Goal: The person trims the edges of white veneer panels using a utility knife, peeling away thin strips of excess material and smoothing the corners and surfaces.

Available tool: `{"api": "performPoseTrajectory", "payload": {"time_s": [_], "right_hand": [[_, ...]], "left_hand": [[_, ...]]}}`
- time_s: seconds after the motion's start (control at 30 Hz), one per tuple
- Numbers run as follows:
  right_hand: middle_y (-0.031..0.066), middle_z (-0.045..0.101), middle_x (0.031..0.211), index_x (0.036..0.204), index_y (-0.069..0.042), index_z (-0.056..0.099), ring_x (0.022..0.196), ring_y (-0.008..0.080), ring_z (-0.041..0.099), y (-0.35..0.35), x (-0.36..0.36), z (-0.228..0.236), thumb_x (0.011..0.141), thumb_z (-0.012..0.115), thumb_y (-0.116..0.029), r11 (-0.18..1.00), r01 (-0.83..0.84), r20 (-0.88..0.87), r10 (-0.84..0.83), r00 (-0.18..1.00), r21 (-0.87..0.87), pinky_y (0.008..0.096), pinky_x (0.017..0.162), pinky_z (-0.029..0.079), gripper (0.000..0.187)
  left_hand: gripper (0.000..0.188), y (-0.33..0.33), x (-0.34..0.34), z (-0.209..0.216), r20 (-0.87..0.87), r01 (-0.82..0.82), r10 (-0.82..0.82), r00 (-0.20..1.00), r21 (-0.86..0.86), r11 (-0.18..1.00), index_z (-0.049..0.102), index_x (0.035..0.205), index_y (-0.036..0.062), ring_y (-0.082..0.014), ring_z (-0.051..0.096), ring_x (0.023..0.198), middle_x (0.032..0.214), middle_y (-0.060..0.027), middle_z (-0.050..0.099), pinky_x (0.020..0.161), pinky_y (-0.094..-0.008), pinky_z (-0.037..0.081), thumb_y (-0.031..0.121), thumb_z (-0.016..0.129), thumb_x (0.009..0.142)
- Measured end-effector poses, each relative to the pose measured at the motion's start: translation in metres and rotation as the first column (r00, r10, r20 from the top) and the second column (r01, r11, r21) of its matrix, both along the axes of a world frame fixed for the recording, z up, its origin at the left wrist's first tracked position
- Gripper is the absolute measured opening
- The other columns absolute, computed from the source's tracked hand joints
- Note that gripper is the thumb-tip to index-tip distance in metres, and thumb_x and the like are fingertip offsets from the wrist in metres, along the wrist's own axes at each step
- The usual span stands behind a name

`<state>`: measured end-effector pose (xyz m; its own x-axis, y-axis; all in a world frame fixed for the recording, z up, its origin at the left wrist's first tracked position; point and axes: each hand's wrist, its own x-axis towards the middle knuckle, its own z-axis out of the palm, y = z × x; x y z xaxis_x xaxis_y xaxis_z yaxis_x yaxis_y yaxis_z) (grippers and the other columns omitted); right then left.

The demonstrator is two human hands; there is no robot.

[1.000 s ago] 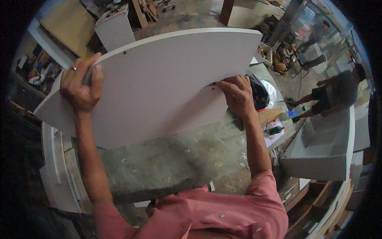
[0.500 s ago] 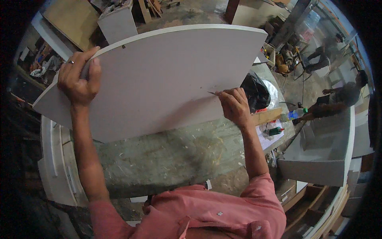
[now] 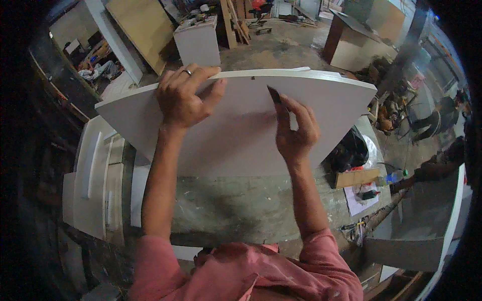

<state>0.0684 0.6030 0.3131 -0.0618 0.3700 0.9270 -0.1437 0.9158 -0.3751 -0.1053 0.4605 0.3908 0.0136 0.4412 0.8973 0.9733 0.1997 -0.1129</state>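
Observation:
A large white panel [image 3: 236,140] stands tilted on edge on the worn, greenish-grey work table [image 3: 236,200]. My left hand [image 3: 186,98] is hooked over the panel's top edge, fingers behind it and thumb along the front face. Between thumb and fingers of my right hand [image 3: 299,128] is a small dark blade [image 3: 273,94]. Its pointed tip is up, just under the top edge and in front of the panel's face. A tiny dark mark sits at the edge between my two hands.
On the table's right lie a black plastic bag [image 3: 351,150], a wooden strip [image 3: 357,177], a dark green bottle [image 3: 370,194] on paper and a clear bottle [image 3: 396,176]. White boards [image 3: 93,175] stand at left, a white cabinet [image 3: 198,45] behind. Another person [image 3: 447,118] is at far right.
My right hand has raised the blade from the panel's lower middle toward its top edge. The view has shifted, so the panel sits further right and shows more upright. My left hand keeps its hold.

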Motion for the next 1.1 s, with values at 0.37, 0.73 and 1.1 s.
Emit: {"api": "performPoseTrajectory", "payload": {"time_s": [0.37, 0.73, 1.1], "right_hand": [[0.0059, 0.065, 0.084, 0.102, -0.008, 0.075, 0.079, 0.0203, 0.059, -0.029, -0.047, -0.002, 0.074, 0.071, 0.008, 0.963, 0.237, -0.25, -0.262, 0.932, -0.126, 0.0308, 0.073, 0.044, 0.033], [0.0062, 0.065, 0.083, 0.098, -0.007, 0.074, 0.077, 0.0211, 0.058, -0.062, -0.068, 0.02, 0.072, 0.075, 0.003, 0.947, 0.307, -0.275, -0.322, 0.906, -0.099, 0.0311, 0.075, 0.043, 0.028], [0.0031, 0.066, 0.089, 0.099, 0.001, 0.067, 0.082, 0.0094, 0.059, -0.033, -0.031, -0.009, 0.092, 0.066, -0.006, 0.836, -0.06, -0.362, -0.171, 0.916, -0.545, 0.0248, 0.074, 0.048, 0.01]], "left_hand": [[0.019, -0.005, 0.011, 0.0, 0.028, 0.009, -0.009, 1.0, -0.007, 1.0, 0.072, 0.089, 0.0155, -0.0225, 0.065, 0.072, 0.079, -0.002, 0.067, 0.064, -0.0352, 0.043, 0.031, 0.072, 0.079], [0.022, -0.013, 0.015, 0.0, -0.02, 0.031, -0.031, 0.999, 0.013, 0.999, 0.074, 0.091, 0.0141, -0.021, 0.065, 0.073, 0.08, -0.0025, 0.068, 0.064, -0.0337, 0.043, 0.03, 0.071, 0.076], [0.024, -0.016, 0.014, 0.007, 0.076, 0.041, -0.035, 0.997, -0.085, 0.996, 0.07, 0.094, 0.0135, -0.0273, 0.066, 0.08, 0.087, -0.0067, 0.069, 0.071, -0.0386, 0.046, 0.032, 0.067, 0.079]]}}
